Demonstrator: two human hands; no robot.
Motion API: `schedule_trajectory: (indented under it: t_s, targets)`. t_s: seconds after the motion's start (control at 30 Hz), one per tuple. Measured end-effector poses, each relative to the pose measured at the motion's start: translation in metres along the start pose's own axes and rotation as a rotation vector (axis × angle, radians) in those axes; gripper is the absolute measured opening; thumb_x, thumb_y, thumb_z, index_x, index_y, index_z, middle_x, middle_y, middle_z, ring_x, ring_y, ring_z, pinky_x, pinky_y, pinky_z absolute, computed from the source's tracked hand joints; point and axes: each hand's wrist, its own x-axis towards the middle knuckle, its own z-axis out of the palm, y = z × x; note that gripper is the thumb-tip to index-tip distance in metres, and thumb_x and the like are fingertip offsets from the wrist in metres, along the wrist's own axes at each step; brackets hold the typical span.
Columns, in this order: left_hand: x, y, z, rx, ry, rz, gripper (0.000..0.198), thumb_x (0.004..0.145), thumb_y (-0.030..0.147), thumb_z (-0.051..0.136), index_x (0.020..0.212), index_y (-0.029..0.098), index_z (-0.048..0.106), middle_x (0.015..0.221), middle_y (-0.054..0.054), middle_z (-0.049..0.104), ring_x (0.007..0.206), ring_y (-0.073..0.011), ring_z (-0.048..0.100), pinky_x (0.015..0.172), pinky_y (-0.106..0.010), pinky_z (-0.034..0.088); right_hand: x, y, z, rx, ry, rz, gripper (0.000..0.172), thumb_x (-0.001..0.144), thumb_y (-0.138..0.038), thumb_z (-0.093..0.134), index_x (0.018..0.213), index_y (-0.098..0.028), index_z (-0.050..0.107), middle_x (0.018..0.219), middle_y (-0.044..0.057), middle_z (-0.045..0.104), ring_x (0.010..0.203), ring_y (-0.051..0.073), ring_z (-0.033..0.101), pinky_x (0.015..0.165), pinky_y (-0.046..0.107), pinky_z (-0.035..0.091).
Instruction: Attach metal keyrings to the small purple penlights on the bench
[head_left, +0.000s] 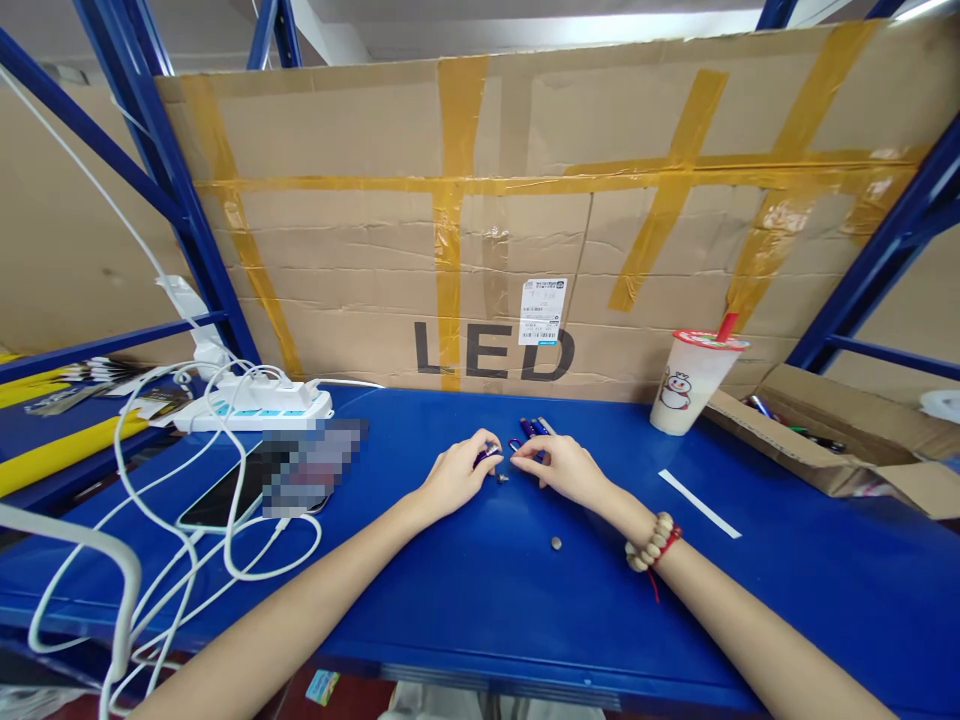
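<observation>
My left hand point(459, 472) is curled round a small dark purple-blue cylinder point(486, 455), whose far end is hidden by the fingers. Opposite it, my right hand point(564, 468) has thumb and fingertips drawn together in a pinch; anything between them is too small to make out. Just beyond the hands lie several slim blue and purple metallic cylinders point(534, 428), with a small blue clip-like loop point(514, 444) beside them. Between the hands, low on the table, sits a tiny metal piece point(502, 478). Closer to me is a small round silvery piece point(556, 543).
Over the blue tabletop point(450, 600), left, run white cables point(232, 520) from a power strip point(255, 405), past phones point(232, 490). At right are a white strip point(699, 503), a drink cup point(694, 385) and an open cardboard box point(810, 460). Cardboard point(337, 250) walls the back.
</observation>
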Motion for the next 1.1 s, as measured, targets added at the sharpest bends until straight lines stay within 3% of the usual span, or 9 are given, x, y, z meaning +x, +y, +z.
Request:
schedule_trajectory:
  t_s: [0.07, 0.2, 0.27, 0.4, 0.6, 0.73, 0.93, 1.1]
  targets:
    - [0.0, -0.001, 0.0, -0.007, 0.009, -0.003, 0.015, 0.085, 0.032, 0.04, 0.098, 0.025, 0.046, 0.078, 0.004, 0.063, 0.078, -0.0145, 0.059, 0.07, -0.025, 0.041, -0.002, -0.001, -0.012, 0.078, -0.126, 0.001, 0.032, 0.072, -0.051, 0.057, 0.079, -0.021, 0.067, 0.073, -0.001, 0.067, 0.046, 0.008, 0.056, 0.05, 0.021, 0.041]
    - [0.001, -0.004, 0.002, -0.01, 0.039, 0.004, 0.013, 0.085, 0.033, 0.042, 0.095, 0.024, 0.044, 0.079, 0.003, 0.06, 0.078, -0.0144, 0.058, 0.07, -0.024, 0.041, -0.012, -0.005, -0.037, 0.176, -0.627, 0.108, 0.046, 0.051, -0.048, 0.074, 0.085, -0.019, 0.066, 0.075, 0.001, 0.066, 0.046, 0.009, 0.056, 0.038, 0.017, 0.038]
    - [0.002, -0.005, 0.004, -0.003, 0.045, 0.016, 0.013, 0.084, 0.033, 0.043, 0.093, 0.024, 0.044, 0.08, 0.003, 0.059, 0.078, -0.014, 0.057, 0.068, -0.024, 0.04, -0.017, -0.005, -0.042, 0.191, -0.709, 0.133, 0.051, 0.045, -0.042, 0.078, 0.089, -0.019, 0.065, 0.077, 0.001, 0.065, 0.047, 0.008, 0.056, 0.036, 0.016, 0.038]
    - [0.002, -0.006, 0.005, -0.018, 0.049, 0.045, 0.011, 0.083, 0.033, 0.047, 0.087, 0.023, 0.046, 0.079, 0.004, 0.058, 0.075, -0.0128, 0.055, 0.062, -0.021, 0.038, -0.018, -0.002, -0.035, 0.217, -0.716, 0.065, 0.045, 0.049, -0.041, 0.076, 0.086, -0.018, 0.067, 0.077, 0.002, 0.066, 0.051, 0.008, 0.056, 0.038, 0.015, 0.04]
    - [0.002, -0.007, 0.004, -0.071, 0.039, 0.086, 0.011, 0.083, 0.031, 0.047, 0.083, 0.021, 0.051, 0.083, 0.002, 0.061, 0.078, -0.013, 0.055, 0.066, -0.022, 0.041, -0.015, 0.0, -0.026, 0.201, -0.681, -0.025, 0.032, 0.059, -0.041, 0.07, 0.079, -0.016, 0.069, 0.065, 0.002, 0.066, 0.051, 0.009, 0.056, 0.044, 0.016, 0.042]
    - [0.001, -0.005, 0.004, -0.077, 0.037, 0.111, 0.013, 0.083, 0.03, 0.047, 0.083, 0.021, 0.056, 0.084, 0.001, 0.062, 0.078, -0.0128, 0.055, 0.067, -0.022, 0.041, -0.016, -0.005, -0.022, 0.173, -0.601, -0.082, 0.033, 0.056, -0.038, 0.073, 0.081, -0.017, 0.069, 0.072, 0.003, 0.068, 0.054, 0.01, 0.057, 0.048, 0.017, 0.044]
    - [-0.001, 0.0, 0.003, -0.047, 0.016, 0.124, 0.015, 0.082, 0.031, 0.05, 0.088, 0.022, 0.061, 0.088, 0.003, 0.065, 0.081, -0.0126, 0.055, 0.07, -0.021, 0.04, -0.014, -0.009, -0.015, 0.178, -0.609, -0.074, 0.035, 0.061, -0.044, 0.069, 0.079, -0.014, 0.069, 0.063, 0.004, 0.067, 0.053, 0.013, 0.061, 0.046, 0.018, 0.042]
    - [-0.004, 0.006, 0.002, 0.043, 0.062, 0.077, 0.018, 0.083, 0.035, 0.05, 0.091, 0.025, 0.062, 0.084, 0.004, 0.065, 0.08, -0.0131, 0.055, 0.07, -0.022, 0.039, -0.009, -0.01, -0.017, -0.173, -0.292, -0.129, 0.018, 0.075, -0.033, 0.056, 0.079, -0.022, 0.069, 0.074, 0.001, 0.069, 0.06, 0.013, 0.063, 0.057, 0.022, 0.045]
